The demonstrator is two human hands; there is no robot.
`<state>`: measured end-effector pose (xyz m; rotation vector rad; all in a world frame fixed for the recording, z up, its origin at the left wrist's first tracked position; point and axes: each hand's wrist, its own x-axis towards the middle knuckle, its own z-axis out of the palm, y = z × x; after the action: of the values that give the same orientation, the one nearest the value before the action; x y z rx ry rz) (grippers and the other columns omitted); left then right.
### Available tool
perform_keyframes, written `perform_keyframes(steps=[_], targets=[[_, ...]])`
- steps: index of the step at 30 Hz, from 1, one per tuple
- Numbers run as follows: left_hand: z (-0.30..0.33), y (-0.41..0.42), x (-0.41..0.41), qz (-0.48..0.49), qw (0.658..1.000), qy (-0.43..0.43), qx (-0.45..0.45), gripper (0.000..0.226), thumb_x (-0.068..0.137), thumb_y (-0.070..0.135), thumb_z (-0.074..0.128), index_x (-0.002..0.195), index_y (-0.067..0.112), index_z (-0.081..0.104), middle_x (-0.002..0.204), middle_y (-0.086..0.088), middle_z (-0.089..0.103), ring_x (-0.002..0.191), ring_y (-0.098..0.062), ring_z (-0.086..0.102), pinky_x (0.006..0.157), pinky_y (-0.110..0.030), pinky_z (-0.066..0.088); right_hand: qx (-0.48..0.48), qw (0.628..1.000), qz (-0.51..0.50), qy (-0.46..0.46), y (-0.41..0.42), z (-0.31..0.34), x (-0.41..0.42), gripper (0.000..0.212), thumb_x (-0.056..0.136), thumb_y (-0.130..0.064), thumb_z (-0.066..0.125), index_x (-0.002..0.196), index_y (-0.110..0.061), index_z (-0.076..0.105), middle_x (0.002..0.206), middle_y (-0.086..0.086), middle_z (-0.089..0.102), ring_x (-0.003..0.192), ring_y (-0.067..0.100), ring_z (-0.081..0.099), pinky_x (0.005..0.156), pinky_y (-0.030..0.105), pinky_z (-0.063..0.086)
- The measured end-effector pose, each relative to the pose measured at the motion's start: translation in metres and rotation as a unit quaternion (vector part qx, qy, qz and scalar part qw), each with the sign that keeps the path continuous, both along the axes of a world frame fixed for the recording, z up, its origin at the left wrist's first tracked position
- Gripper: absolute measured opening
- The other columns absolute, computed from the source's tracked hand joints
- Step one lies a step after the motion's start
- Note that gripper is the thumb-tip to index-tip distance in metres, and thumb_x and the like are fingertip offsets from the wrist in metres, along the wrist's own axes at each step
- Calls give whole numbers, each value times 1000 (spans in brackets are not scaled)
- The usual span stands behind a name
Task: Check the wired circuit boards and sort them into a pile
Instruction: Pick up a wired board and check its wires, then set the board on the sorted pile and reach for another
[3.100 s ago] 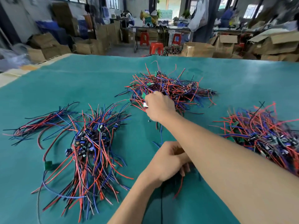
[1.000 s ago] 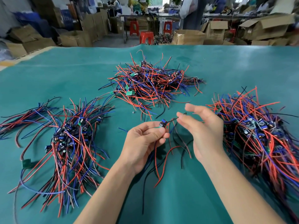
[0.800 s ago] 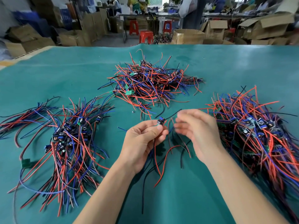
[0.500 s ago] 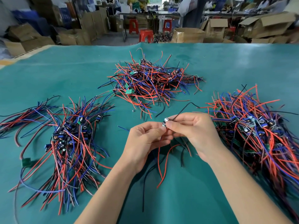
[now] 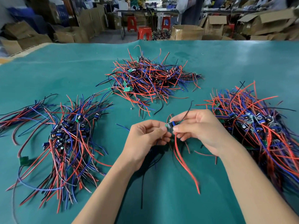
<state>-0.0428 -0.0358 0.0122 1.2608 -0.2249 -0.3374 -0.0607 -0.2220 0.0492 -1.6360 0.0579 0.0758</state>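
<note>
Both hands meet above the middle of the bench (image 5: pixel 48 75), clamped on one small board (image 5: pixel 170 125); the left hand (image 5: pixel 144 139) pinches its left end between thumb and fingertips, and the right hand (image 5: pixel 199 128) pinches its right end, fingers curled; the board sits between them, green edge to the left, a blue part on top; no writing on it can be read; a red wire (image 5: pixel 184 164) hangs from the board down toward the near edge, and a black wire (image 5: pixel 187 109) rises away past the right hand; more black wires lie on the bench under the hands; to the left lies a pile (image 5: pixel 68 138) of boards with red, blue and black wires fanned out; beyond the hands, well apart, sits a far pile (image 5: pixel 148 80), tangled; to the right, just beside the right hand, lies a third pile (image 5: pixel 258 126); the bench has a teal cover; past its far edge stand cardboard boxes (image 5: pixel 186 32) and red stools (image 5: pixel 144 33), blurred, with no legible labels.
</note>
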Motion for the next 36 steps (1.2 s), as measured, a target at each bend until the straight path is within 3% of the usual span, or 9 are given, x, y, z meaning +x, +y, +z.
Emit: perform_keyframes(steps=[5,8,11,14,17,19,23,31,36], targets=[[3,0,0,4,1000,9,-12,12,93,3,62,86,8,70,78,-14,70,63,-17,63,60,-21,51,180,981,49,55,3,-2,4,25,83,4,62,95,-8,80,78,14,73,62,17,68,57,23,55],[3,1,0,8,1000,13,-16,9,93,5,62,86,6,69,75,-12,69,60,-16,61,57,-20,50,234,968,74,60,3,-5,5,31,80,2,59,98,-11,82,86,11,74,72,15,71,64,23,57],[3,0,0,1,1000,17,-7,10,92,5,64,84,7,68,71,-10,67,58,-15,59,55,-20,48,228,970,77,38,5,-9,5,25,77,-3,73,99,-12,81,89,8,74,76,13,71,69,21,58],[2,0,1,-5,1000,12,8,11,90,9,67,80,7,68,65,-7,62,53,-14,54,51,-20,44,193,981,28,15,11,-12,5,27,64,-21,84,90,-13,83,78,2,72,70,9,67,64,19,55],[1,-1,1,-2,1000,7,20,27,86,16,72,91,-9,66,61,-5,59,50,-13,50,50,-20,41,158,987,-4,-6,13,-13,6,34,61,-31,84,88,-11,83,81,4,73,71,9,66,63,19,53],[0,-1,2,1,1000,5,25,29,86,16,72,91,-11,65,61,-5,59,51,-14,49,50,-21,41,150,989,-13,-9,14,-12,5,29,67,-27,81,89,-8,82,85,8,74,73,12,67,64,20,54],[-1,0,2,-8,999,-11,51,15,91,14,69,77,10,72,61,-5,60,49,-14,50,48,-20,41,103,993,-43,-31,15,-13,5,7,87,-10,71,90,-6,77,82,6,74,72,14,69,65,21,56],[3,3,-2,-73,993,-48,81,15,92,10,66,80,10,74,59,-8,62,47,-15,54,45,-20,41,107,970,-194,-101,-5,-4,9,22,96,3,61,82,-9,72,80,-3,71,64,7,60,64,20,52],[6,3,-4,-99,988,-60,99,14,86,17,66,79,8,73,60,-9,63,49,-17,55,46,-22,43,152,940,-278,-130,-17,4,8,19,98,4,57,89,-6,70,89,1,68,64,7,58,65,20,50]])
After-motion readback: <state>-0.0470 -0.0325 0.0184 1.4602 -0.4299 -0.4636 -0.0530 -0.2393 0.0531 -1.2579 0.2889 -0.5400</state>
